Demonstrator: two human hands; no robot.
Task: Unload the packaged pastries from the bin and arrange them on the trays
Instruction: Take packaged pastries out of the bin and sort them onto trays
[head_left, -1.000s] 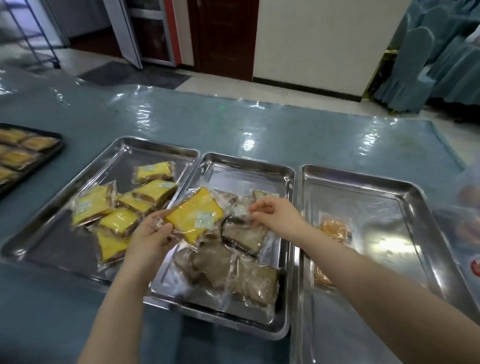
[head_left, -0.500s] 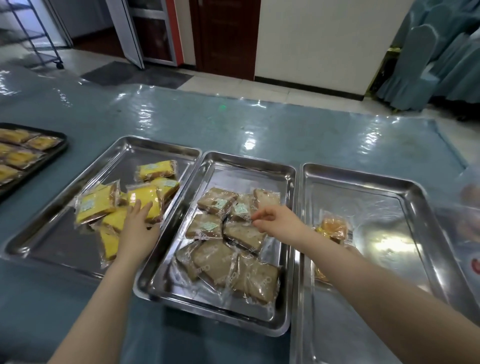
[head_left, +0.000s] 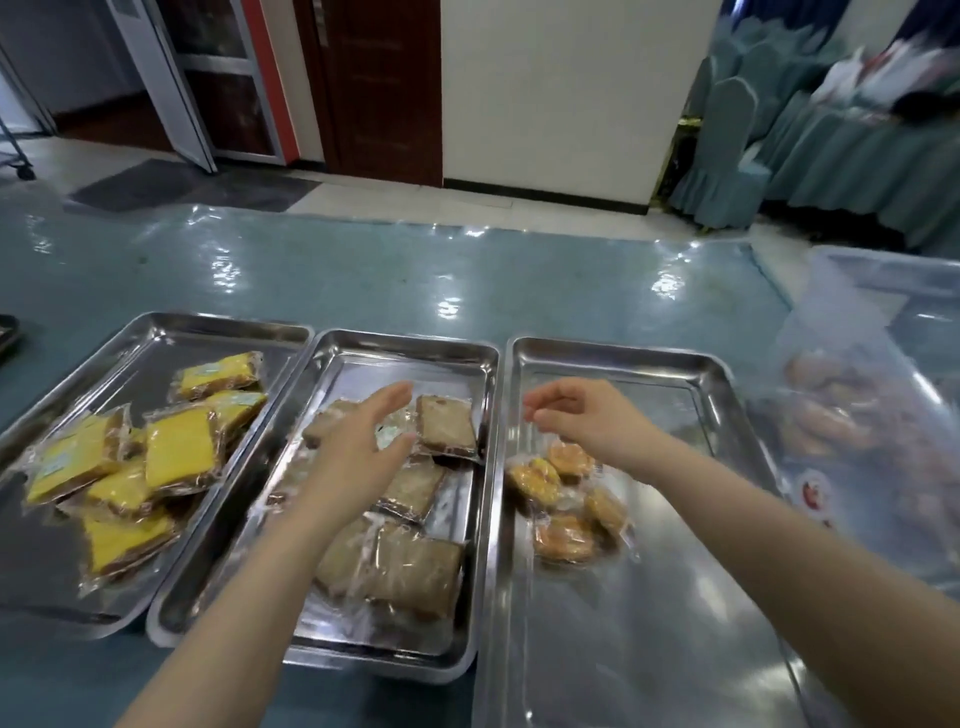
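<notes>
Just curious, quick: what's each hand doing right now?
Left hand: open, over the brown pastries, holding nothing.
Right hand: loosely curled, holding nothing.

Cream wall (head_left: 571, 88), dark wood door (head_left: 384, 83), tiled floor (head_left: 415, 200), teal-covered chairs (head_left: 727, 150) at right, glossy teal tabletop (head_left: 363, 270)

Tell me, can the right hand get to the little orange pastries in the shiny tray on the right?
Probably yes. The right hand hovers empty just above the clear-wrapped orange pastries in the right steel tray, with nothing between them.
</notes>
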